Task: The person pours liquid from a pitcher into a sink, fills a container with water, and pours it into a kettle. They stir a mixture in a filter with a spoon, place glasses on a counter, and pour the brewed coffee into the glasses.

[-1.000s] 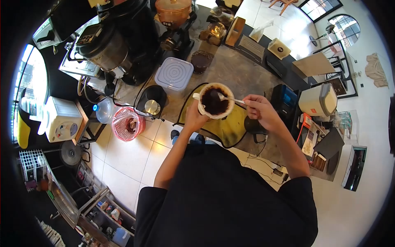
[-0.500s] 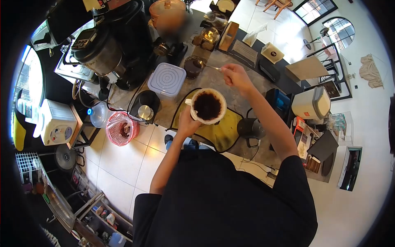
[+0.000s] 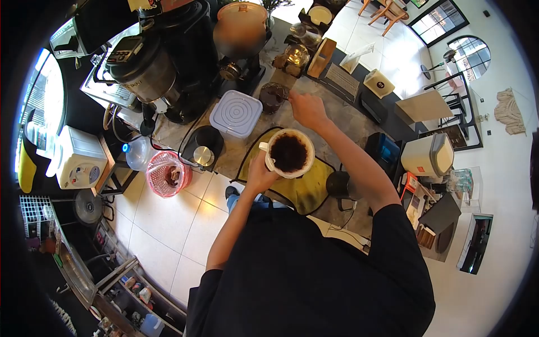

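Note:
My left hand (image 3: 261, 177) is wrapped round a white coffee dripper (image 3: 309, 163) with a side handle, held above the counter. Dark wet coffee grounds (image 3: 289, 154) fill its pale lining. Beyond it stands a small glass server (image 3: 272, 100) with dark liquid inside. Next to this glass, my right hand (image 3: 307, 110) pinches the handle of a spoon (image 3: 287, 96). The spoon's bowl reaches to the glass, and most of its length is hidden by my fingers. Beneath the dripper lies a yellow-green cloth (image 3: 306, 194) with dark edging.
A lidded plastic container (image 3: 236, 113) sits left of the glass. A coffee grinder (image 3: 238, 42) and a large black brewer (image 3: 147, 76) stand behind. A black kettle (image 3: 338, 184) is at the right of the cloth. A pink bin (image 3: 168, 175) stands on the floor.
My right hand has moved left, closer to the glass, and less of the spoon shows. My left hand still holds the dripper. The whole view has shifted slightly.

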Tool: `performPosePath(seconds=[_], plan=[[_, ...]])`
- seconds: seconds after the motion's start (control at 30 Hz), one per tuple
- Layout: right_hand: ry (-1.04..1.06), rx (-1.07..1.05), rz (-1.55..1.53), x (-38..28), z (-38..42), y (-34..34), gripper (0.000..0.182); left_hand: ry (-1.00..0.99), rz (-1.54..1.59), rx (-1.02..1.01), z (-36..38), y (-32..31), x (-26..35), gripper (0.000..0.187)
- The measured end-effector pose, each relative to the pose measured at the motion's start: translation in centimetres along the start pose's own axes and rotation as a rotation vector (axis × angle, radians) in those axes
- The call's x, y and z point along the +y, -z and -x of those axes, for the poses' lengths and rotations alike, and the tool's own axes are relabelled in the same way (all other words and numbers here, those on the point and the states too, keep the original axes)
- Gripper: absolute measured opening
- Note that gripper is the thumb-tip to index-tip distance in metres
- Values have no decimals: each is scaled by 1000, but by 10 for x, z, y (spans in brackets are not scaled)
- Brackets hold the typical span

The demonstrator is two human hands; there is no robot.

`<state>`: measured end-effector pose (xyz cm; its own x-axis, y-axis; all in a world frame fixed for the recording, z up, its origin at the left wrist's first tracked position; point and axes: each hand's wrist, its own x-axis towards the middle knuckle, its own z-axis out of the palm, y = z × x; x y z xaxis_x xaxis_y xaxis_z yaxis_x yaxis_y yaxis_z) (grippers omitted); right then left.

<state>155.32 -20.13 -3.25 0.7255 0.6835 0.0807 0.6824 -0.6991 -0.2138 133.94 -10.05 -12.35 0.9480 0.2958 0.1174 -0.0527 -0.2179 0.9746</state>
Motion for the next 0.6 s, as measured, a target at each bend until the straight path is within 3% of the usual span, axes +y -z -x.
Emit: performPosePath(seconds=[0.17,0.6], plan=[[144,59,98,12,3,-9,15,-3,42,10,0,0,5,49],[163,140,102,30,18,-20,13,0,65,-2,-1,1,8,54]])
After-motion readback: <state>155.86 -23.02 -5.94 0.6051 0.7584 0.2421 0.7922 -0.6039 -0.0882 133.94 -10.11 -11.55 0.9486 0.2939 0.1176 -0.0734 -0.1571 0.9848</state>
